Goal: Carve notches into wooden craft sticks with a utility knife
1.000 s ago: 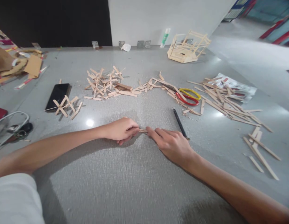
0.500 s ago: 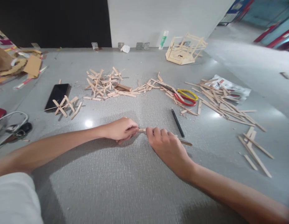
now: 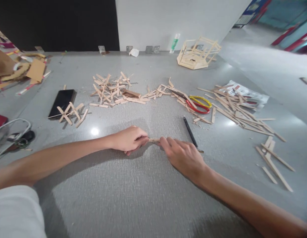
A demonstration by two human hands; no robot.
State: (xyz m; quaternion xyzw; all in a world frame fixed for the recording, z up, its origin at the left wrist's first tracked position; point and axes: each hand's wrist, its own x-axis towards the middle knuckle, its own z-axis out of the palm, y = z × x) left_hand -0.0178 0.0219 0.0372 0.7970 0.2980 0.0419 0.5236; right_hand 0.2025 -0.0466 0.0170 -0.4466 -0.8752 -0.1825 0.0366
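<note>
My left hand (image 3: 132, 140) is closed on a short wooden craft stick (image 3: 153, 140), low over the middle of the table. The stick's pale end pokes out from the fingertips toward the right. My right hand (image 3: 183, 154) is closed with its fingertips at the stick's other end. Under that palm runs a slim tool; only its narrow, dark and brassy end (image 3: 200, 151) shows, so its kind is unclear. A black pen-like tool (image 3: 190, 131) lies just beyond my right hand. Scissors (image 3: 199, 104) with one yellow and one red handle rest on sticks farther back.
Loose craft sticks (image 3: 111, 89) lie in a heap at back centre, with more sticks (image 3: 239, 109) by a plastic packet (image 3: 257, 96) at right. A phone (image 3: 61, 102) and cable (image 3: 25, 120) are left. A stick frame (image 3: 197, 56) and glue tube (image 3: 175, 43) stand by the wall.
My right hand rolled up over the tool half a second ago, baring more of its end; now it lies flatter again, slightly farther right. My left hand stays nearly still.
</note>
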